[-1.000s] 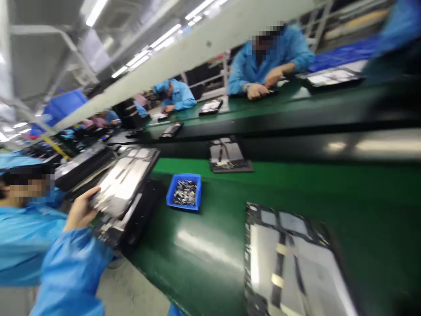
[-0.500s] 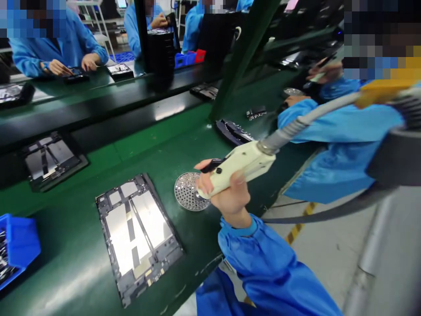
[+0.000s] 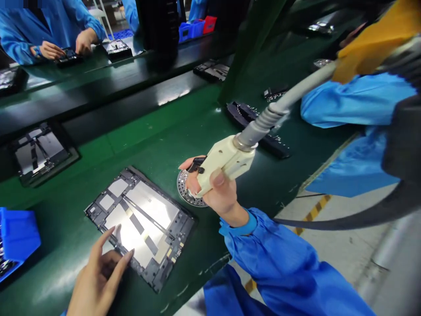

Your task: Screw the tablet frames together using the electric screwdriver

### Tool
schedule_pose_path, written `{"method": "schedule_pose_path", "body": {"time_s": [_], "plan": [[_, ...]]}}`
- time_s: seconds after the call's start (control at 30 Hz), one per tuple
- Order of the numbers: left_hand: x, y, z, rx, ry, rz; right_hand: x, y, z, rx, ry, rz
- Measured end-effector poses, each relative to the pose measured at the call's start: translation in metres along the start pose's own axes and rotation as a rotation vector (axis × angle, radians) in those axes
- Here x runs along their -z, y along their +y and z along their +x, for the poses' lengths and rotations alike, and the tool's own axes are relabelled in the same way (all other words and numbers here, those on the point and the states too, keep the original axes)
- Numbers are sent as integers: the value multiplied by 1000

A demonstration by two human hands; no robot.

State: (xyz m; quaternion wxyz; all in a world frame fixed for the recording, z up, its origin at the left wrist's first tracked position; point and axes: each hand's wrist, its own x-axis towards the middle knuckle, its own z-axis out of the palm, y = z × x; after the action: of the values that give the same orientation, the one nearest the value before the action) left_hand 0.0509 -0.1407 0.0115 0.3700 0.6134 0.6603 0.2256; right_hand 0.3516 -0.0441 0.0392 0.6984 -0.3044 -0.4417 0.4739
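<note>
1. At the lower centre of the frame, the person's right hand point(image 3: 220, 193) grips the cream body of an electric screwdriver point(image 3: 226, 160). The fingers wrap closed around it, and a gray hose point(image 3: 266, 118) runs from its rear end toward the upper right.
2. Just beneath that hand lies a round perforated metal tray point(image 3: 188, 189) holding small screws. The hand covers much of it and appears to touch it, though the exact contact is hidden.
3. At the lower left, the left hand point(image 3: 98, 281) is open wide and holds nothing. Its fingertips point(image 3: 115, 230) reach over the lower edge of a tablet frame point(image 3: 141, 226), apparently on its silver inner panel.
4. The tablet frame lies flat on the green table point(image 3: 154, 127), with one corner just beside the round tray. A blue bin point(image 3: 19, 235) sits at the left edge of the view.
5. Compared with the earlier frame, the left hand has come into view. The tablet frame also sits turned, with its corner nearer the tray, while the right hand's closed hold on the screwdriver matches.
</note>
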Motion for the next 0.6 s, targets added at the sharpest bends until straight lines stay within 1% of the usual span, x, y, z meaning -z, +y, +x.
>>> {"method": "schedule_pose_path", "body": {"time_s": [0.07, 0.13, 0.33, 0.53, 0.6], "plan": [[5, -2, 4, -34, -13, 27, 0, 1, 0, 0, -16, -8], [8, -3, 8, -40, -13, 53, 0, 1, 0, 11, -22, -25], [14, -3, 15, -46, 20, 109, -3, 4, -1, 2, 29, -48], [12, -4, 18, -49, 19, 110, -1, 4, -1, 34, -26, -81], [19, -4, 20, -49, 35, 101, 0, 5, -2, 38, -36, -89]]}}
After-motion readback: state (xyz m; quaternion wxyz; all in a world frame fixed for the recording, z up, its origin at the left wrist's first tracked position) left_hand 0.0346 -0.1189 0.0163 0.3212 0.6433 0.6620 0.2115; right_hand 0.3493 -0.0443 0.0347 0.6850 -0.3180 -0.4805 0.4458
